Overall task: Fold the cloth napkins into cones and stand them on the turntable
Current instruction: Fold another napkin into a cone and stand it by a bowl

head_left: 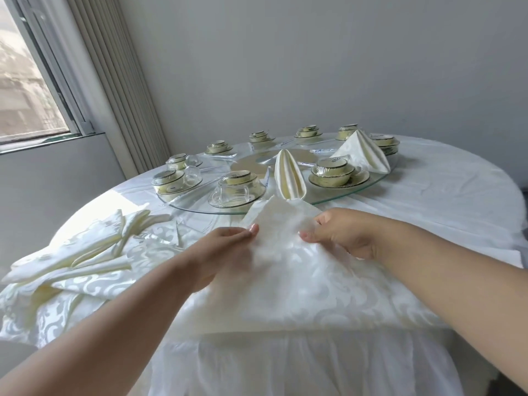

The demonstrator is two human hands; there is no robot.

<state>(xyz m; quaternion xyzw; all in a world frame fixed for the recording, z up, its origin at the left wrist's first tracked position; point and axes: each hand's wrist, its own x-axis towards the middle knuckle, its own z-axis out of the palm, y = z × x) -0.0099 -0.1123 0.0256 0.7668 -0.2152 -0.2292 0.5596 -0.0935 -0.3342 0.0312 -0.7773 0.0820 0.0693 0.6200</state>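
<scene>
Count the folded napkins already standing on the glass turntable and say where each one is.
2. One folded napkin stands at the turntable's near edge, just beyond the hands. The other folded napkin stands toward the far right, among the bowl sets. None seems hidden behind the dishes.

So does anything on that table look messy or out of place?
Only mildly. The loose heap of cream cloth napkins at the left lies rumpled, not stacked. On the round glass turntable, two folded napkins stand: a narrow upright one and a wider tent-shaped one. Nothing looks spilled or broken.
</scene>
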